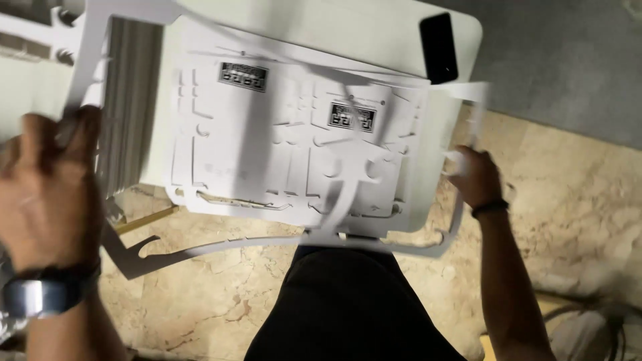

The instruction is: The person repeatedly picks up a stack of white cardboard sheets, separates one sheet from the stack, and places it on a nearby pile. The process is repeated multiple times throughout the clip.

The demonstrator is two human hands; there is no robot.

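Over table (374, 27): L hand (47, 187) & R hand (476, 175) each grip 1 cut-out frame (281, 242); 1 phone (439, 47).

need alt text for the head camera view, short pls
Both hands, left hand and right hand, hold up a white die-cut frame over punched white sheets on a white table, with a black phone near its corner.

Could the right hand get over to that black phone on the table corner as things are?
Probably not straight away: the right hand is gripping the white cut-out frame, though the phone lies uncovered above it on the table.
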